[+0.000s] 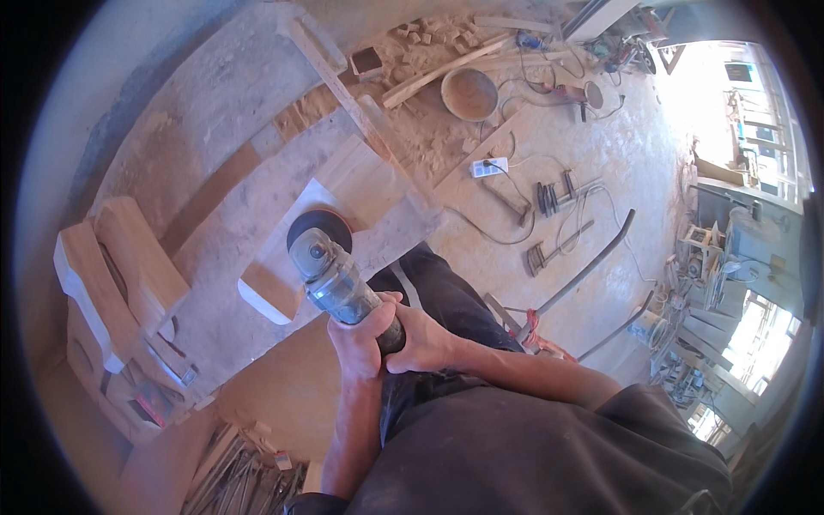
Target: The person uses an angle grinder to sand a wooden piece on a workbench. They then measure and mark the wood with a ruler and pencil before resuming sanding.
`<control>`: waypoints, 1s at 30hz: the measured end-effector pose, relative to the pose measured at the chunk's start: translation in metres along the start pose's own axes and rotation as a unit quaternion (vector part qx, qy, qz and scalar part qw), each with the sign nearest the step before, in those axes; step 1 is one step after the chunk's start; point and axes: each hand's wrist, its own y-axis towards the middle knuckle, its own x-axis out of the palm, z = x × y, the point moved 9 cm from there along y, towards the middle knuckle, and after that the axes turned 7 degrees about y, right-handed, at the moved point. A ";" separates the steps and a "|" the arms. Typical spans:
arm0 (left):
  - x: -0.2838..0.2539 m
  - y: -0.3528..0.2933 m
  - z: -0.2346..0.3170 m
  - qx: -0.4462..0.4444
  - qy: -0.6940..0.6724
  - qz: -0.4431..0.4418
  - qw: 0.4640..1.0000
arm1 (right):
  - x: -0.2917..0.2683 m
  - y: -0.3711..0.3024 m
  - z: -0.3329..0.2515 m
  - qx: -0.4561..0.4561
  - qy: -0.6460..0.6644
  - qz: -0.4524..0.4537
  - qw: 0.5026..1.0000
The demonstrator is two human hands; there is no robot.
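Both of my hands are wrapped round the dark rear body of an angle grinder (pixel 336 279), which has a grey metal head. My left hand (pixel 356 343) grips its near left side. My right hand (pixel 421 337) closes on the handle from the right, against the left. The grinder's dark round disc (pixel 319 225) lies over a pale shaped wooden board (pixel 365 178) on the dusty workbench (pixel 219 257). The grinder's head hides part of the disc, and the disc covers the board's middle. Whether the disc is spinning cannot be told.
Thick shaped wood pieces (pixel 142 262) stand at the bench's left. A long strip (pixel 343 101) crosses its far side. On the floor are a round basin (pixel 469 93), a white power strip (pixel 490 167), trailing cords, clamps (pixel 549 196) and another disc tool (pixel 566 93). Metal rods (pixel 245 481) lie lower left.
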 end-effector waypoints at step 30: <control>-0.003 0.157 0.136 0.371 0.762 0.029 0.530 | -0.202 -0.113 -0.016 -0.072 0.204 0.347 0.912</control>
